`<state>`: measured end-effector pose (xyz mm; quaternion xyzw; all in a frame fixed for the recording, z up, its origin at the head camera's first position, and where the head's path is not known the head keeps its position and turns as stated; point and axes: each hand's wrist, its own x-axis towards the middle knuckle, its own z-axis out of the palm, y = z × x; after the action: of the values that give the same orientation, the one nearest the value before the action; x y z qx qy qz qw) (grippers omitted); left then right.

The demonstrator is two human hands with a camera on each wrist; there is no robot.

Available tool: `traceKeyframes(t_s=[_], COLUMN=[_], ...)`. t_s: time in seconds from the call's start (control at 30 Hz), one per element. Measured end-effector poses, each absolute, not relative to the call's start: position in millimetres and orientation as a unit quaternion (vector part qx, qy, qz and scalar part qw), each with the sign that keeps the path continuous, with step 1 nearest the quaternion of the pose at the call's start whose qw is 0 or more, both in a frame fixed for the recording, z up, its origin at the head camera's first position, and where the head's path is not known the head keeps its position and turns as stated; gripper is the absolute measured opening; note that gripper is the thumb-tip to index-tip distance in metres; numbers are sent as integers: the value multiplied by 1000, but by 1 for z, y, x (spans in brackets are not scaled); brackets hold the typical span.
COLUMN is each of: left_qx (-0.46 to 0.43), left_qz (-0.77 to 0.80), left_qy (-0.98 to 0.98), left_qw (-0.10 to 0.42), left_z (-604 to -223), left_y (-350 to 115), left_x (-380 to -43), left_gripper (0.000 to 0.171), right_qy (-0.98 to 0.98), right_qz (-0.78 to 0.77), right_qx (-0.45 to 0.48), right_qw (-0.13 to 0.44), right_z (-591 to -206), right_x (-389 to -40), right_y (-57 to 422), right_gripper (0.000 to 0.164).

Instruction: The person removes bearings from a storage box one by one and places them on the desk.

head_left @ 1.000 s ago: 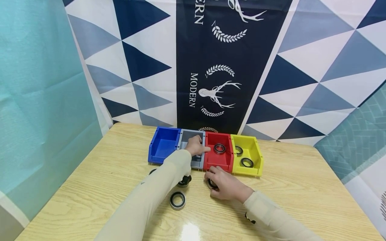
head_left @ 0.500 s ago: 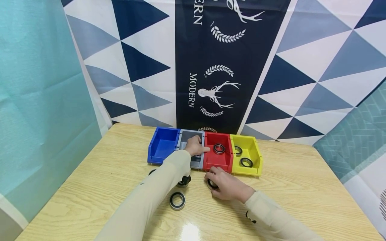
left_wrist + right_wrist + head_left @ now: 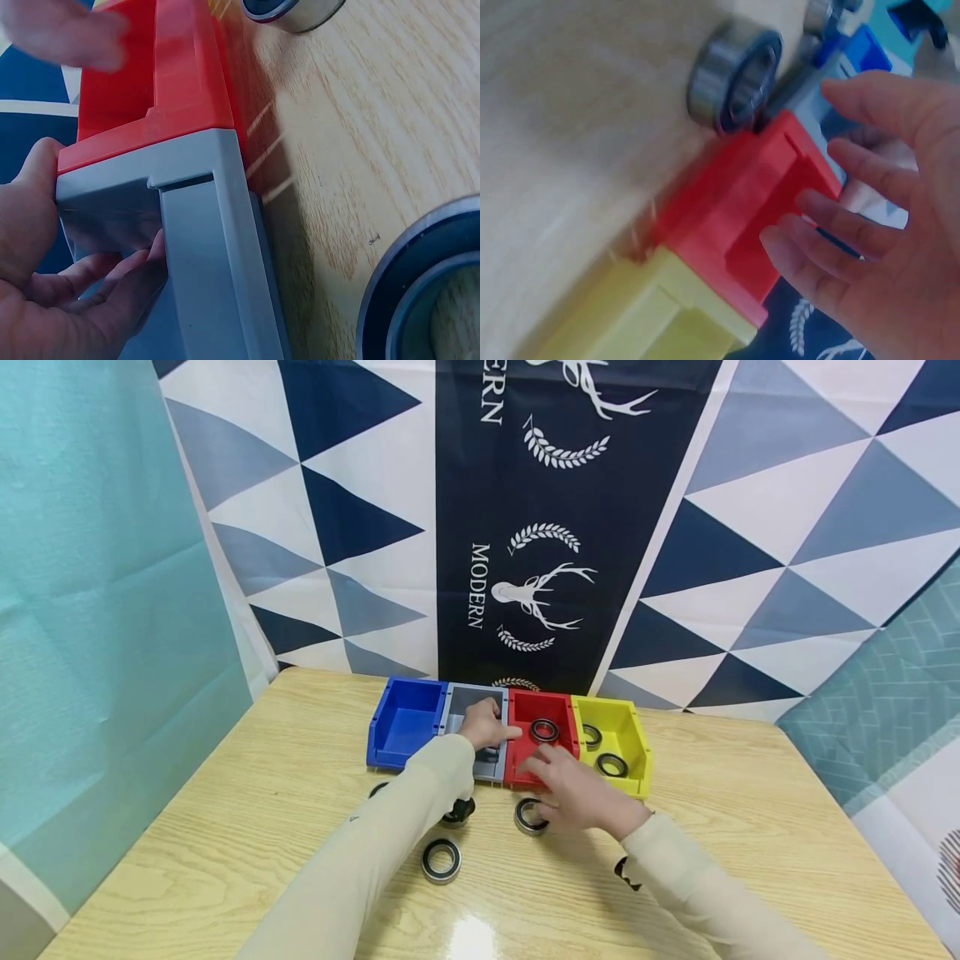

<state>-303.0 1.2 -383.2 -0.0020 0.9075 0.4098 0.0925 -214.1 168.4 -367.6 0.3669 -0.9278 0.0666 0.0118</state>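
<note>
My left hand (image 3: 482,725) reaches into the grey bin (image 3: 217,262). Its fingers curl inside, and the thumb lies across the wall shared with the red bin (image 3: 525,767). The right hand (image 3: 573,785), blurred, is raised above a ball bearing (image 3: 521,819) lying on the table before the red bin. In the right wrist view its fingers are spread and loosely bent, with nothing between them, and that bearing (image 3: 709,86) stands apart from them. Another bearing (image 3: 534,731) sits inside the red bin.
Left of the grey bin stands a blue bin (image 3: 405,720). A yellow bin (image 3: 636,750) at the right end contains two bearings. Another bearing (image 3: 427,863) lies nearer on the wooden table (image 3: 225,827), and others are partly hidden by the left sleeve (image 3: 390,835). A patterned cloth (image 3: 360,527) hangs behind.
My right hand has let go of the bearing in front of the red bin and risen up and away from it. The left hand has stayed at the grey bin.
</note>
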Motion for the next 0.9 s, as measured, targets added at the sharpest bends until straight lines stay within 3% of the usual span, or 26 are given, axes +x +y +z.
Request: traceKeyframes(t_s=[0.37, 0.57, 0.9], left_qx=[-4, -3, -6], left_qz=[414, 408, 401], left_qy=[906, 908, 911], left_qw=[94, 92, 95], left_z=[-383, -386, -384], left_y=[2, 4, 5], left_x=[-303, -306, -304], left_gripper=[42, 42, 42], right_qy=[-962, -970, -982], right_qz=[53, 35, 25], right_qx=[266, 239, 166], right_qw=[-15, -30, -91], right_z=[-353, -358, -373], right_x=[-261, -276, -302], right_y=[159, 154, 147], right_gripper=[54, 53, 65])
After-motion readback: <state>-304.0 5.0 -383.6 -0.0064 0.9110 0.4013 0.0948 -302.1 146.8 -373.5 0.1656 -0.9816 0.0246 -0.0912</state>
